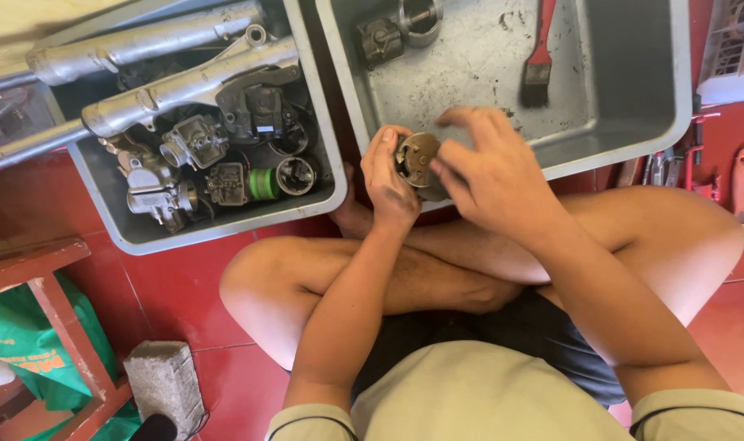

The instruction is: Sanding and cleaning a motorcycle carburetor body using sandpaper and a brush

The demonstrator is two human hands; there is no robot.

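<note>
Crossed bare legs [437, 269] are lying nearest the camera, folded on the red floor [184, 294] just below the grey tray [633, 98], which serves as landmark. Far left of that tray, a wooden stool [45, 302] and a concrete block [164, 384] are sitting on the floor, leaving open floor between them and the knee. Left of the tray, touching it edge to edge, a second grey bin [111, 204] is holding carburettors [155, 192] and metal tubes [143, 45]. At the tray's near rim, the left hand [388, 180] is reaching up, fingers curled and grasping a round metal part [417, 163] from its left side. The right hand [490, 175] is arching over it from the right, fingertips pinching its edge. Inside the tray, beyond the hands, a red brush [539, 57] is resting. Right of the tray, hand tools [739, 192] are lying on the floor.
</note>
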